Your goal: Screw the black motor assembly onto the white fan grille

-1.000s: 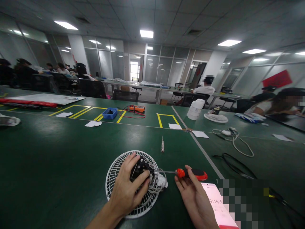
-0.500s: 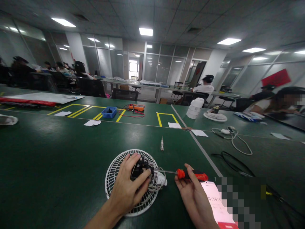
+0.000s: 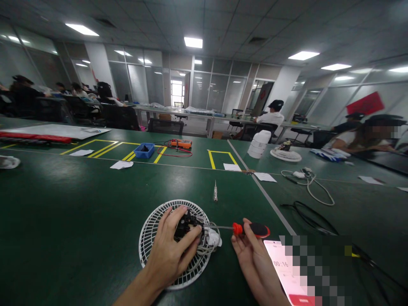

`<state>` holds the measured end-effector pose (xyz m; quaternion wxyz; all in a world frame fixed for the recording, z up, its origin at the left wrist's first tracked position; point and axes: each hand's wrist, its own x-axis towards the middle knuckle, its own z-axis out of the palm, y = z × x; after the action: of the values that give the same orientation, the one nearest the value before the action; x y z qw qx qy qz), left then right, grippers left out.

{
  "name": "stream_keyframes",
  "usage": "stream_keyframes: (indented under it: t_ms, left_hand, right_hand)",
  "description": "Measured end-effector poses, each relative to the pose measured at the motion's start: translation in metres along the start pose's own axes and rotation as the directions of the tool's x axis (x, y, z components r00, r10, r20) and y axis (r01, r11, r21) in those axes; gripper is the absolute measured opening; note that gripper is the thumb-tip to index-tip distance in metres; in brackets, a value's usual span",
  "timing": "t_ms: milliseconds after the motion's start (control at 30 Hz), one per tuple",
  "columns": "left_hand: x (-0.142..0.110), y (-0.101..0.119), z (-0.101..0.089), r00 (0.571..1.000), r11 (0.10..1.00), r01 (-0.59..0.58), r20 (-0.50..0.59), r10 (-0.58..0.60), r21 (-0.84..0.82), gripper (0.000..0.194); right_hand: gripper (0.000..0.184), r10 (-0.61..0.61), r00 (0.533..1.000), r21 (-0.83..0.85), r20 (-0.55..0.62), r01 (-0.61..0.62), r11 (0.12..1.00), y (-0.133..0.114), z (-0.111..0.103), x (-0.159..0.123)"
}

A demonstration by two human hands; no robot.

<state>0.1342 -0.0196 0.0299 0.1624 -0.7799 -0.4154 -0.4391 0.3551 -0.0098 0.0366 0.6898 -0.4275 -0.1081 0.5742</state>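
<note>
My left hand (image 3: 174,244) is wrapped over a black fan motor assembly (image 3: 184,224), steadying it on a round white fan grille (image 3: 147,238) that lies on the green table. A red and black screwdriver (image 3: 251,229) is held between the thumb and fingers of my right hand (image 3: 255,259). Its shaft points left, and the tip meets the right side of the motor assembly; the exact contact point is too small to make out. A white plastic part (image 3: 213,238) with coiled cable sits at the grille's right edge.
A small clear-handled screwdriver (image 3: 215,193) lies beyond the grille. A lit phone (image 3: 283,265) rests beside my right wrist, near black cables (image 3: 318,219). Farther back are a blue bin (image 3: 144,151), an orange multimeter (image 3: 181,143), a white plastic cylinder (image 3: 259,144) and another fan grille (image 3: 286,155).
My right hand has turned the screwdriver's handle and shifted slightly left. My left hand keeps its hold on the motor assembly. The whole view has moved a little.
</note>
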Motion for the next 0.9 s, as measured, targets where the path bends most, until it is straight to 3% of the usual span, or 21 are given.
stream_keyframes:
  t_ms: [200,300,433,700,900]
  left_hand:
    - [-0.001,0.0,-0.001,1.0,1.0,-0.001,-0.006,0.001,-0.004,0.029]
    - [-0.003,0.0,-0.001,1.0,1.0,0.008,0.006,-0.008,-0.007,0.029]
    - [-0.002,0.0,0.0,1.0,1.0,0.009,0.003,-0.009,-0.01,0.027]
    - [-0.003,0.0,0.0,1.0,1.0,0.007,-0.007,-0.007,-0.013,0.025]
    - [-0.001,0.001,0.0,1.0,1.0,0.008,-0.009,-0.008,-0.015,0.025]
  right_hand:
    - [0.051,-0.03,0.998,0.032,0.051,0.029,0.999,-0.008,0.0,0.0]
    - [0.047,0.008,1.0,0.039,0.022,-0.008,0.999,-0.007,0.001,0.0]
    - [0.053,0.049,0.998,-0.004,-0.028,-0.049,0.999,-0.005,0.004,-0.002]
    - [0.056,0.046,0.999,0.065,0.011,-0.047,0.997,-0.013,0.005,-0.005]
    - [0.056,0.079,0.995,0.036,-0.057,-0.077,0.996,-0.009,0.008,-0.005]
